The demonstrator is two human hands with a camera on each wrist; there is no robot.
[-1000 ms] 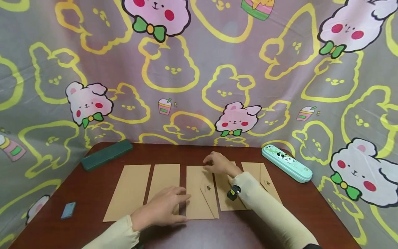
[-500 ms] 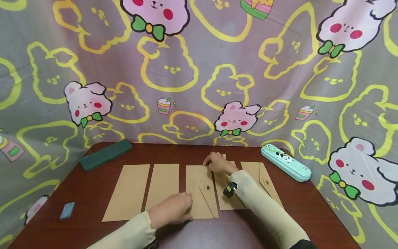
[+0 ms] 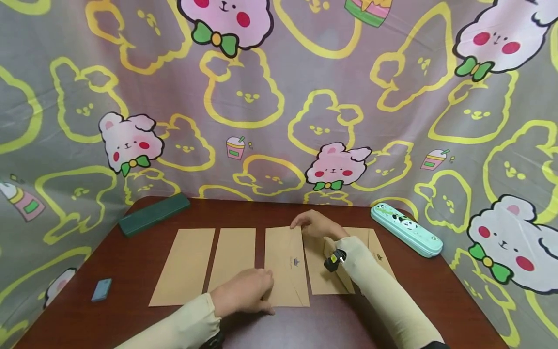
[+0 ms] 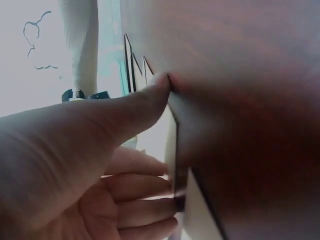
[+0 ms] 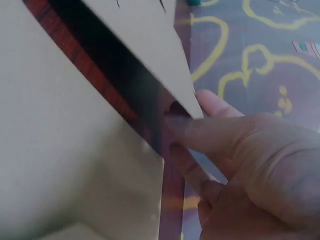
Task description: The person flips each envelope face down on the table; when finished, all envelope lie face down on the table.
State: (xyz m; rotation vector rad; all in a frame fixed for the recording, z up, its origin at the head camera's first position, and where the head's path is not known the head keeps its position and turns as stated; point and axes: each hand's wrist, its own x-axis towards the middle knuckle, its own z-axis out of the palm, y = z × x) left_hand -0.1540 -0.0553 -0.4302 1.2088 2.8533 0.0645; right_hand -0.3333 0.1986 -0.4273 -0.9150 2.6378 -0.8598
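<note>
Two contact pts on the mid env (image 3: 283, 252), third of five in a row on the brown table (image 3: 335, 322): R hand (image 3: 320, 224) at its 1 o'clock corner, L hand (image 3: 244, 293) at its 7 o'clock. R thumb & fingers pinch that corner; R wrist cam shows the env's edge raised, dark gap under it, strip of table betw. it and the neighbour env (image 3: 322, 281). L hand: thumb by the near edge, fingertips by the face or side edge; can't tell if it grips or just steadies.

Step in hand, prob.: getting the env's R side off the table, crown print (image 3: 296, 262) facing up. Next move prob. calls for a sure L hold too, so both corners rise tog. w/o a crease; paper looks thin, likely bends if pulled at one corner only. Neighbour env at 3 o'clock is v. close, so care needed not to drag it.

Also: outer plain env (image 3: 187, 261) & inner plain env (image 3: 235, 247) at 9; last env (image 3: 359, 237) at 3, partly behind R sleeve (image 3: 383, 286); green case (image 3: 154, 214) approx. 10; panda pencil case (image 3: 407, 230) approx. 2; small blue item (image 3: 101, 290) approx. 9, beyond the envs.
</note>
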